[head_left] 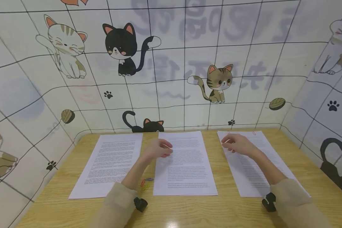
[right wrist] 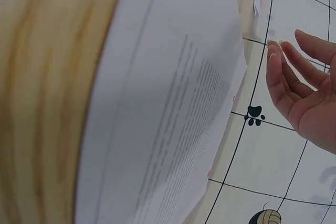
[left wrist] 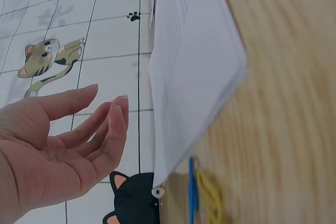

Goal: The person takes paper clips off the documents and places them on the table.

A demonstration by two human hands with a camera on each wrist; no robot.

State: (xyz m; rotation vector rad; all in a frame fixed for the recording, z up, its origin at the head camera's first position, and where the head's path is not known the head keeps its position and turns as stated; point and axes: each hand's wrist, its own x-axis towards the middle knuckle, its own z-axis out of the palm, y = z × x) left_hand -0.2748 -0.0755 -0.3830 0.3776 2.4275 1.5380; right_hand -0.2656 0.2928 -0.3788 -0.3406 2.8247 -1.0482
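Observation:
My left hand (head_left: pixel 157 149) hovers over the left edge of the middle stack of printed paper (head_left: pixel 188 171), its fingers loosely bent around nothing. In the left wrist view its thumb and fingertips are apart. My right hand (head_left: pixel 239 145) hangs above the upper left part of the right paper stack (head_left: pixel 253 180); the right wrist view shows its fingers relaxed and holding nothing. A pinkish paper clip (head_left: pixel 254 133) sits on that stack's top edge, with another beside the hand. Loose paper clips, orange (head_left: pixel 143 182), blue (head_left: pixel 149 179) and yellow (head_left: pixel 146 187), lie near my left forearm.
Another printed paper stack (head_left: pixel 111 164) lies on the left, partly covered by my left sleeve. All the stacks rest on a wood-grain table (head_left: pixel 185 209). White walls (head_left: pixel 171 72) with a grid and cartoon cats enclose its back and sides.

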